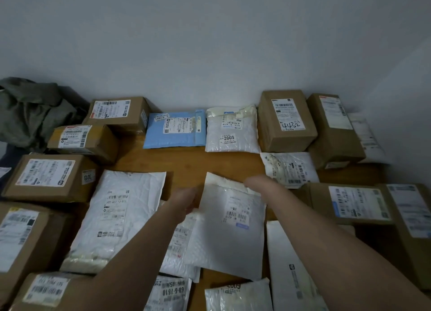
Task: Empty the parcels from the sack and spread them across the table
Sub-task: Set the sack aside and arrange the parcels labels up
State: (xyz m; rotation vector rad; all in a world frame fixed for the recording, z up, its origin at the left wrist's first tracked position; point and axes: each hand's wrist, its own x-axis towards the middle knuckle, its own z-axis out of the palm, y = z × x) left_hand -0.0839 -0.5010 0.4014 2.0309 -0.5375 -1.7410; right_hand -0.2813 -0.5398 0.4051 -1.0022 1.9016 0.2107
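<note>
You're on the spreading step: both hands, left (186,200) and right (258,182), grip the white mailer (229,229) at its far corners mid-worktop (186,161); next, lay it in that bare patch beyond.

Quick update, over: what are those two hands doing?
Both hands, left and right, gripping white mailer. Parcels crowd table. Sack far left.

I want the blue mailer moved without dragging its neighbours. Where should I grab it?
Pinch the blue padded mailer at its near edge, coming from the bare table in front. It lies flat; a box and a white mailer crowd its sides.
</note>
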